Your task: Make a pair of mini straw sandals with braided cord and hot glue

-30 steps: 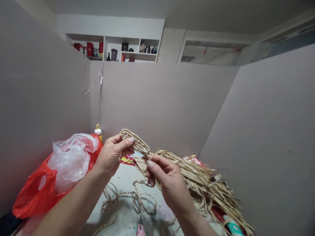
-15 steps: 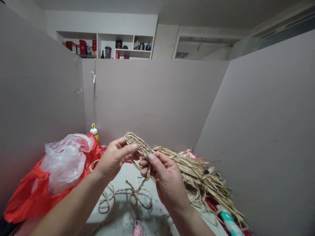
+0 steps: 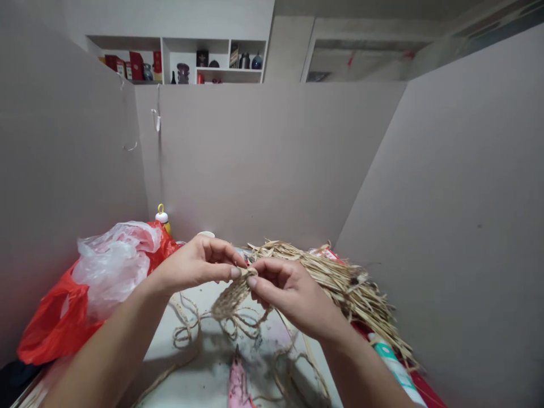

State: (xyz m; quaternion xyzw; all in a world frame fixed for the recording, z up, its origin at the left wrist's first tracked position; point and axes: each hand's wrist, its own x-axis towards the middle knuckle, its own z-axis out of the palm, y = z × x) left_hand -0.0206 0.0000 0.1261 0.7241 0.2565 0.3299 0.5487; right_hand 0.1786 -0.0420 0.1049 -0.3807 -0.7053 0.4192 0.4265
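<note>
A small woven straw piece (image 3: 230, 300) of pale braided cord hangs down from between my hands, over the table. My left hand (image 3: 199, 263) pinches its upper edge between thumb and fingers. Right beside it, my right hand (image 3: 289, 286) grips the same edge, thumb on top and fingers curled behind. Loose straw cord (image 3: 186, 326) lies in loops on the table below and runs toward the front edge. What the fingers behind the piece touch is hidden.
A bundle of dry straw (image 3: 340, 277) lies at right, by a green-and-white tube (image 3: 395, 362). Red and clear plastic bags (image 3: 113, 272) fill the left side. A pink-handled pointed tool (image 3: 238, 379) lies at the front. Grey partitions (image 3: 263, 158) enclose the table (image 3: 208, 362).
The woven piece was held up and slanted; now it hangs downward. My left hand has shifted its hold to the edge close to my right hand. The view has tilted down.
</note>
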